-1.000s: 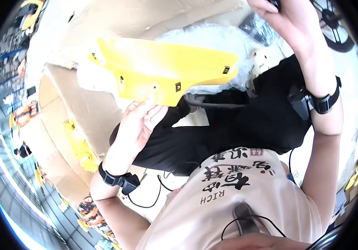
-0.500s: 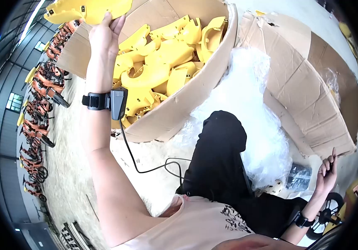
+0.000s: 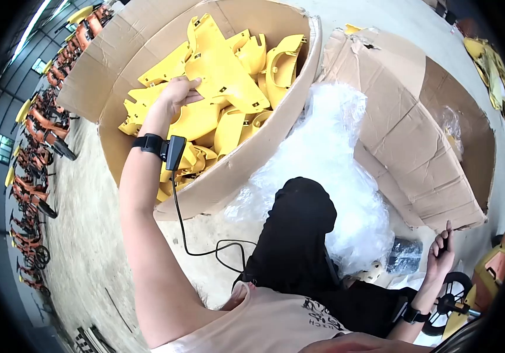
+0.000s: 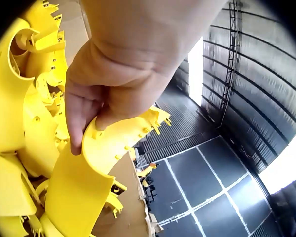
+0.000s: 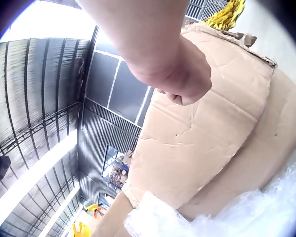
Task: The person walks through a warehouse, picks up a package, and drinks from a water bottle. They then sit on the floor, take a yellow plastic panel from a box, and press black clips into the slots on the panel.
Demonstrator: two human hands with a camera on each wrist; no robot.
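Note:
In the head view my left hand (image 3: 179, 94) reaches over the left carton and pinches the edge of a yellow plastic panel (image 3: 223, 67) with small dark clips along its sides. The panel lies over other yellow panels (image 3: 196, 120) piled in the carton. The left wrist view shows the thumb and fingers gripping the curved rim of the yellow panel (image 4: 79, 182). Low at the right, my right hand (image 3: 440, 256) is raised beside the right carton, one finger pointing up. Its other fingers curl round a small dark object (image 3: 443, 246), mostly hidden, kind unclear.
The left carton (image 3: 246, 165) has a curved wall facing me. To its right are crumpled clear plastic wrap (image 3: 340, 176) and another carton (image 3: 405, 135). A black wheel (image 3: 449, 303) stands by the right forearm. A cable (image 3: 205, 253) hangs from the left wrist camera.
The view has turned toward the cartons. My left hand has carried the yellow panel from in front of me, out over the left carton, and down onto the pile. The right hand stays raised.

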